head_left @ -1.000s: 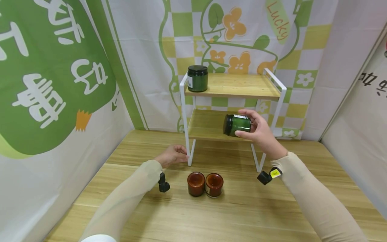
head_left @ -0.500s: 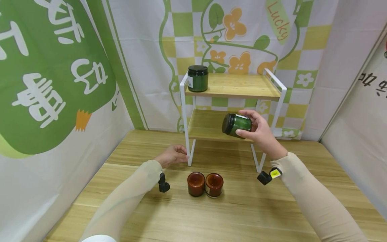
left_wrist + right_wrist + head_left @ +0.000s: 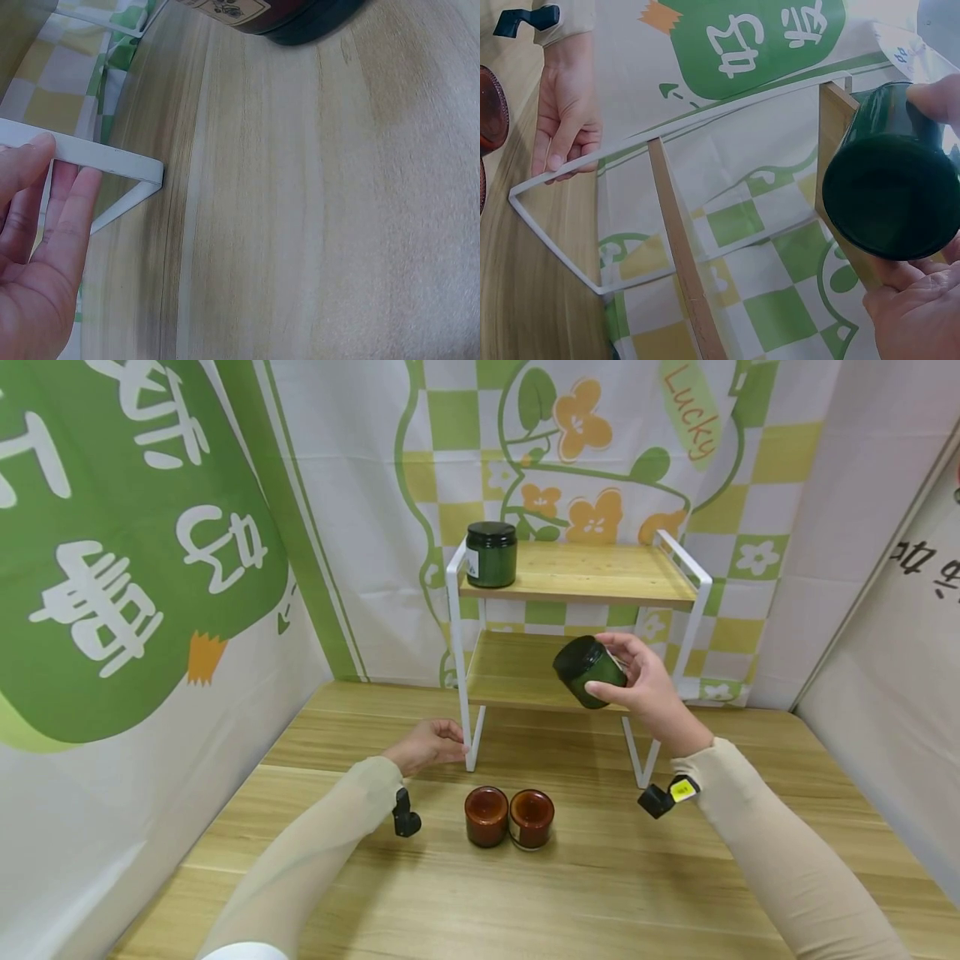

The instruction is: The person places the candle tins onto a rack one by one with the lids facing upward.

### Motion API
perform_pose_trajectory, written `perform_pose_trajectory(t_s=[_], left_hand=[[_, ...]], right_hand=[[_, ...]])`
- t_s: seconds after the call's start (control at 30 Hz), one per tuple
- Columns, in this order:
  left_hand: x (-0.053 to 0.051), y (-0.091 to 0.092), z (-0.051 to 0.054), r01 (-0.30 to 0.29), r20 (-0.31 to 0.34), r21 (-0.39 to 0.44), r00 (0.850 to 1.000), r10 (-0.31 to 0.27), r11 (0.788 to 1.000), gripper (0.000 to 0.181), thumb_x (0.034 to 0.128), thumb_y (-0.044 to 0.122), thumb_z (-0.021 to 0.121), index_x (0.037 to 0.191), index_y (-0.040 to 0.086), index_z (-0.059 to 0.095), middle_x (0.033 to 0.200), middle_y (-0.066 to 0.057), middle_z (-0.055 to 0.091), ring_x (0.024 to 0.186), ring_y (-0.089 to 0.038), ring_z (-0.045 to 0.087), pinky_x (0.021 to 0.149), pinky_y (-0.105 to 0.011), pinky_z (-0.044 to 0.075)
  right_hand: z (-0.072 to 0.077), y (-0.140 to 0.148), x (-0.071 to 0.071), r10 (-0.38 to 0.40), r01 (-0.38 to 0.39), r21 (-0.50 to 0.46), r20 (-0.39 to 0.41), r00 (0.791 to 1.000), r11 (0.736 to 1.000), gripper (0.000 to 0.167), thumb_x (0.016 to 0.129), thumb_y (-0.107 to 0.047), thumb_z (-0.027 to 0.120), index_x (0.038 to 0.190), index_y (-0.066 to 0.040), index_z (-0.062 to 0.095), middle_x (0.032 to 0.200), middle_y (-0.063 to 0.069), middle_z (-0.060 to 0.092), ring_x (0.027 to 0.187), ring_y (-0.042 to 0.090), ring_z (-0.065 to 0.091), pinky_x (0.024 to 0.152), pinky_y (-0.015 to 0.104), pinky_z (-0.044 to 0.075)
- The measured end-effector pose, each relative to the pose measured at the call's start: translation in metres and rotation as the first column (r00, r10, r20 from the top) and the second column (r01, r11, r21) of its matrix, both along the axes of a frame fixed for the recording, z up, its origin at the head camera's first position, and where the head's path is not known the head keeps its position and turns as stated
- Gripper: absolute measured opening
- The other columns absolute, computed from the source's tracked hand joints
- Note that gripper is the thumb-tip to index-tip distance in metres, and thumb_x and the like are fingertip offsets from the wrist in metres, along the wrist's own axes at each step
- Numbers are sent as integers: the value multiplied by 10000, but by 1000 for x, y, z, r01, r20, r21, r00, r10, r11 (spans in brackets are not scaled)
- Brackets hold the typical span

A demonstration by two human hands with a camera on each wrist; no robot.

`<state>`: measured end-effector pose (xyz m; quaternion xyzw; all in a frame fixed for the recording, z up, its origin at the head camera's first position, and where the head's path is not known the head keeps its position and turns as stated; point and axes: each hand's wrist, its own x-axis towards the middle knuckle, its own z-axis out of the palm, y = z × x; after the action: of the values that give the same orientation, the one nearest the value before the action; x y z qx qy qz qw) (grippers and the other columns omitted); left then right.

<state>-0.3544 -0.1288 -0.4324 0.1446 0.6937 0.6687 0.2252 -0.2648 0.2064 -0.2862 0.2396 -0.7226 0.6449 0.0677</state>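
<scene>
In the head view my right hand (image 3: 648,693) grips a green glass jar (image 3: 600,683) with a black lid, in front of the lower shelf board. The jar leans, its lid towards the upper left. The right wrist view shows the jar (image 3: 892,180) between thumb and fingers, a dark round end facing the camera. My left hand (image 3: 427,746) pinches the white metal leg (image 3: 105,157) of the two-tier shelf (image 3: 577,568) near the tabletop, thumb on one side and fingers on the other. A second green jar (image 3: 491,556) stands upright on the top board's left end.
Two red-brown glass jars, a left one (image 3: 487,817) and a right one (image 3: 532,819), stand side by side on the wooden table (image 3: 600,902) in front of the shelf. Printed cloth (image 3: 345,527) hangs behind the shelf and along both sides.
The jar in my right hand has turned from lying nearly sideways to a more upright lean, its label rotating away from view. My left hand keeps its place on the shelf leg.
</scene>
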Motion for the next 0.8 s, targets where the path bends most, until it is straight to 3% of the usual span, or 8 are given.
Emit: perform_pose_trajectory(t_s=[0.3, 0.57, 0.8], left_hand=[[1, -1, 1, 2, -3, -2, 1000, -2, 1000, 163, 906, -95, 584, 905, 64, 549, 920, -47, 585, 928, -221, 637, 907, -313, 574], [1, 0, 1, 6, -6, -3, 1000, -6, 1000, 161, 903, -96, 587, 899, 61, 551, 913, -43, 586, 925, -224, 634, 890, -302, 579], [1, 0, 2, -4, -3, -16, 1000, 4, 1000, 144, 901, -94, 591, 919, 42, 546, 947, -79, 582, 955, -255, 632, 889, -303, 580]], right_hand=[[-2, 0, -2, 50, -51, -52, -4, 999, 997, 514, 823, 139, 626, 1271, -74, 494, 1120, -25, 592, 921, 69, 645, 721, 209, 602], [-4, 1, -4, 51, -52, -67, -22, 998, 996, 502, 819, 146, 635, 1239, -106, 523, 1082, -27, 610, 926, 66, 626, 737, 188, 593], [-3, 1, -3, 14, -13, 10, -44, 999, 1000, 498, 816, 111, 672, 1268, -27, 514, 1080, -67, 632, 927, 63, 633, 758, 181, 586]])
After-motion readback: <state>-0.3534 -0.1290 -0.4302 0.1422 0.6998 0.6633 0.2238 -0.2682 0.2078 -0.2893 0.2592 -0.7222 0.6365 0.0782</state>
